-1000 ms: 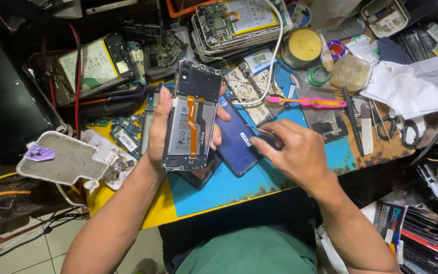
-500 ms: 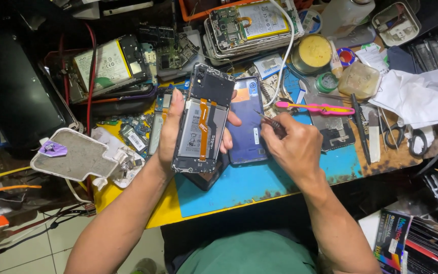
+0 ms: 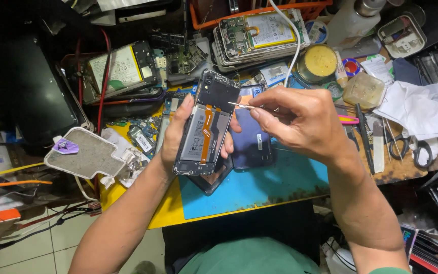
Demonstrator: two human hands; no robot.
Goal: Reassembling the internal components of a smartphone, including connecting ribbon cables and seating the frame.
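Setting: phone repair workshop, one cramped work surface [image 3: 128, 203]. Evidence: blue repair mat [image 3: 269, 185] over yellow top; stack of opened phones [image 3: 259, 33] with bare circuit boards and batteries; loose board fragments [image 3: 140, 134]; round tin of soldering paste [image 3: 320, 62]; scissors [image 3: 406, 147]; red cables [image 3: 102, 76]; orange parts tray [image 3: 280, 10] at rear.

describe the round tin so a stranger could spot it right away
Start at the blue mat, then look up past the right hand to the cluttered back of the bench. The tin sits right of the white cable: the only round container with a yellow inside.
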